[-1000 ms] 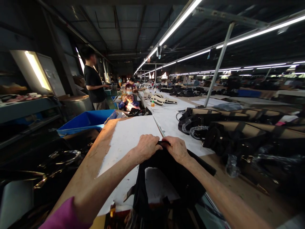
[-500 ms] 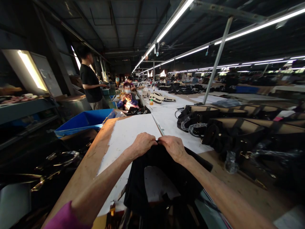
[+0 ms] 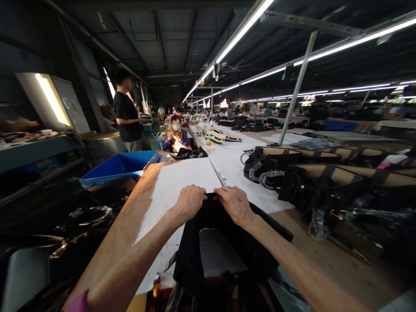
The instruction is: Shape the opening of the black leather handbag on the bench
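A black fabric bag piece [image 3: 190,247] stands in front of me, with a pale panel [image 3: 218,251] showing in its middle. Both hands pinch its top edge. My left hand [image 3: 191,201] is closed on the edge at the left, fingertips pressed to the cloth. A short way to its right, my right hand [image 3: 234,203] grips the same edge with bent fingers. The lower part of the piece is dark and hard to make out. Under it lies white paper [image 3: 182,177] on a brown board [image 3: 125,221].
Black bags [image 3: 325,177] with plastic-wrapped handles line the right side. A blue bin [image 3: 120,167] stands at the left, behind more dark bags with shiny handles [image 3: 87,214]. A metal post [image 3: 297,89] rises at the right. People sit and stand farther back.
My hands have moved slightly apart along the black edge, the left one shifting left. The whole view has turned a little, so the surroundings sit slightly lower and to the right.
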A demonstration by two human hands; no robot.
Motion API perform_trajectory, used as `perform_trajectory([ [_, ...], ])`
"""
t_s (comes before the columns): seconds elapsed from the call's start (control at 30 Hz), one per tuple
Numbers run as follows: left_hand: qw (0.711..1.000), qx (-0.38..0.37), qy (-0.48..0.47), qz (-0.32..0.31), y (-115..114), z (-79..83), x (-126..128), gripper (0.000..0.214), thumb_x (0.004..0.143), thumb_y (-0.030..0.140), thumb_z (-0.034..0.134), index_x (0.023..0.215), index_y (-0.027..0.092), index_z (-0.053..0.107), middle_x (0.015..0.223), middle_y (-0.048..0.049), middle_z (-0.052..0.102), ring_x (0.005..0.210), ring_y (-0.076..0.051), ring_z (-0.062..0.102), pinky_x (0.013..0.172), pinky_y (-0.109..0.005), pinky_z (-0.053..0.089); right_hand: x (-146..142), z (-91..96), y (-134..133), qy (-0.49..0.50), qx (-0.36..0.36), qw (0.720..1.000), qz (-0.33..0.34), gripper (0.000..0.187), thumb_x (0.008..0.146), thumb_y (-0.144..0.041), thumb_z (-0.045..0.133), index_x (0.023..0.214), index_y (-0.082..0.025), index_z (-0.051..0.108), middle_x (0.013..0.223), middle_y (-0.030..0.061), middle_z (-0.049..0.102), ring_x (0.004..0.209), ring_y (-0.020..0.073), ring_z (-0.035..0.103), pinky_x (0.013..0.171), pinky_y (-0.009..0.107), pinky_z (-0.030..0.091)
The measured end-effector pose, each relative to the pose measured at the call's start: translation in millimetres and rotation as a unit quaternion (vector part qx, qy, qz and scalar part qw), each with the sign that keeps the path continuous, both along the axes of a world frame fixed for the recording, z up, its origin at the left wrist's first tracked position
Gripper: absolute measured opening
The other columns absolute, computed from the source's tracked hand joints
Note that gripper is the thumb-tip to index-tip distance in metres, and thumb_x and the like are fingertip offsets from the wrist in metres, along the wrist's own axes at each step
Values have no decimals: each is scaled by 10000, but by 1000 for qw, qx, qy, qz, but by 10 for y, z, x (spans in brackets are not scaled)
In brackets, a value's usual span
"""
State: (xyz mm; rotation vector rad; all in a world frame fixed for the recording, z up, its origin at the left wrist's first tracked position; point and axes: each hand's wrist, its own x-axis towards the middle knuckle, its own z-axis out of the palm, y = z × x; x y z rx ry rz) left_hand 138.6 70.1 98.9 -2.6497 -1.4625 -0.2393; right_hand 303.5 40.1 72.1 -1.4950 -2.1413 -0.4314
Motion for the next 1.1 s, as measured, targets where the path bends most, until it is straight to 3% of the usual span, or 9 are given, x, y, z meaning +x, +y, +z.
perform_trajectory([
  [0.13,1000,1,-14,-8,66,-16,-21,254,814,307,401,804,220,639,792,-58,672,800,-208,603,689,-303,427,-46,-3,60,5,-9,1000,-15,206,857,-307,434,753,-266,607,753,-31,666,735,150,592,605,264,320],
  [0.3,998,-35,-45,-14,68,3,-82,274,820,310,377,833,228,638,828,-35,668,828,-180,590,707,-270,424,-76,-16,82,15,-19,999,-34,206,848,-340,443,748,-287,616,764,-47,673,728,149,589,576,263,289],
  [0.47,995,-71,9,71,-213,84,-183,273,791,294,390,919,169,595,908,-106,645,864,-241,593,692,-324,437,-78,-4,26,18,-30,998,-49,247,850,-396,423,755,-276,617,748,-43,668,704,149,574,569,260,270],
  [0.6,990,-102,17,99,-494,104,-402,286,789,280,354,852,145,599,877,-133,644,831,-253,598,673,-335,423,-109,14,-23,14,-35,998,-53,280,851,-421,409,749,-265,618,742,-40,665,702,147,569,561,256,259],
  [0.73,986,-112,-38,114,-792,-39,-716,232,761,254,383,748,155,593,796,-98,641,745,-201,584,628,-284,378,-158,19,-95,10,-29,999,-45,263,849,-418,417,764,-271,617,752,-46,663,695,139,572,551,253,259],
  [0.9,961,-151,-187,137,-1166,-286,-1037,286,808,301,352,655,155,545,583,-2,536,566,-111,470,520,-225,279,-248,26,-166,-5,-24,999,-36,235,845,-399,437,758,-267,612,747,-49,661,701,138,579,555,250,275],
  [1.1,935,-170,-293,101,-1303,-473,-1266,361,799,406,394,617,141,558,635,16,530,638,-100,463,575,-201,310,-341,60,-214,-7,-21,1000,-10,263,847,-398,419,725,-267,612,714,-46,659,677,141,586,551,249,320],
])
